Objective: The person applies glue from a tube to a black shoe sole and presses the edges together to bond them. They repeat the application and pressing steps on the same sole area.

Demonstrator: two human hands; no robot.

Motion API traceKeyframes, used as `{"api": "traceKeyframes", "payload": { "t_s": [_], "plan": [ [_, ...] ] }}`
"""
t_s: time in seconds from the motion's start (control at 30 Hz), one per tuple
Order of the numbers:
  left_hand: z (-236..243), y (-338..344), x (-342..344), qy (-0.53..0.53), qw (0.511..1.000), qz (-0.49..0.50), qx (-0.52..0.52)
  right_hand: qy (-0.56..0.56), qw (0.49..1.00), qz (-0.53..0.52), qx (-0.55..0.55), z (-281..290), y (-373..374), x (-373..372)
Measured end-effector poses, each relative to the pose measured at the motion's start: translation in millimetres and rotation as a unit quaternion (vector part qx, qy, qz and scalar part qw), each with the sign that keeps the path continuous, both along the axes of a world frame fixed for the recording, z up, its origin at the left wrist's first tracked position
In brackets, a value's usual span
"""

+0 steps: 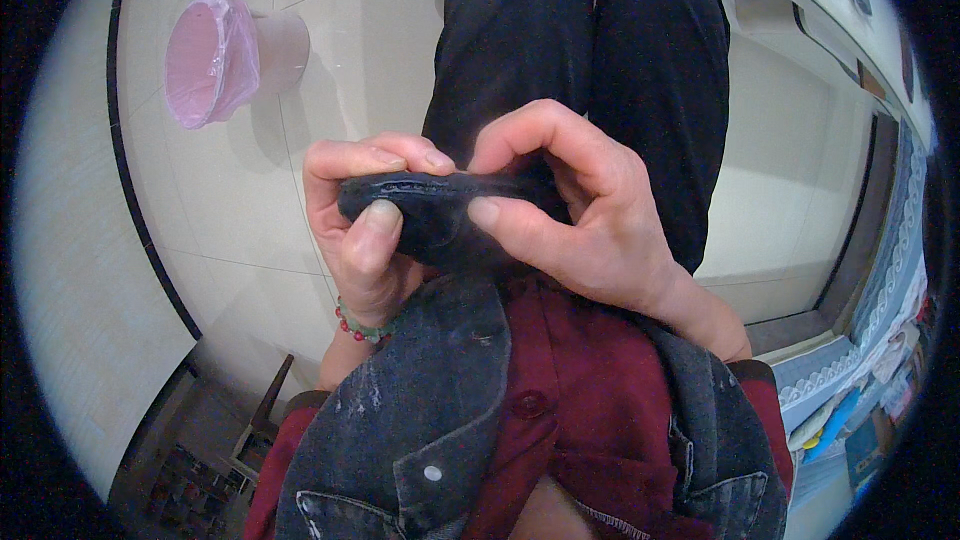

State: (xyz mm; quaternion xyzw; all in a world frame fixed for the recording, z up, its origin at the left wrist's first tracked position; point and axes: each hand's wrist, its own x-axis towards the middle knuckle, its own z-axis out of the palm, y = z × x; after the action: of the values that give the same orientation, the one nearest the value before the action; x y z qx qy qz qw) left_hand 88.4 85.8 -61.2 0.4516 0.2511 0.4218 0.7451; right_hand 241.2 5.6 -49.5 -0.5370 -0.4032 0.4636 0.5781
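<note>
One left hand (367,258), fingers (380,218) pinching the nine-o'clock end of a dark seamed item (432,228), mid-view; one right hand (612,215), fingers (488,212) pinching its three-o'clock side. Outward: bead bracelet (358,331), eight o'clock; black trousers (520,30), twelve o'clock; pink bin (285,45), ten o'clock.

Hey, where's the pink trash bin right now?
In the head view, the pink trash bin is at the upper left, on the tiled floor, beyond the left hand and left of the black trousers.
</note>
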Motion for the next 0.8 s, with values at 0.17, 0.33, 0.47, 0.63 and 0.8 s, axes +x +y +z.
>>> {"api": "traceKeyframes", "payload": {
  "t_s": [0.17, 0.33, 0.47, 0.63, 0.8],
  "plan": [
    [0.7, 1.2, -1.3, 0.003, 1.0, -0.01, -0.006, 0.007, 1.0, 0.004, -0.004, -0.3, 0.3, -0.5],
    [-0.1, 1.6, -0.7, -0.006, 1.0, -0.008, -0.01, -0.01, 1.0, -0.009, -0.015, 1.5, -0.4, -4.0],
    [1.0, 0.9, -0.9, -0.004, 1.0, -0.006, -0.013, -0.029, 0.999, -0.014, 0.002, 1.3, 0.0, -3.2],
    [2.6, 2.8, 0.1, 0.009, 1.0, -0.015, -0.015, -0.024, 0.999, -0.024, 0.009, 0.1, 0.9, -3.0],
    [5.2, 0.1, 2.9, 0.007, 1.0, -0.015, -0.021, -0.022, 0.999, -0.025, -0.006, 0.9, -1.9, -1.6]
  ]
}}
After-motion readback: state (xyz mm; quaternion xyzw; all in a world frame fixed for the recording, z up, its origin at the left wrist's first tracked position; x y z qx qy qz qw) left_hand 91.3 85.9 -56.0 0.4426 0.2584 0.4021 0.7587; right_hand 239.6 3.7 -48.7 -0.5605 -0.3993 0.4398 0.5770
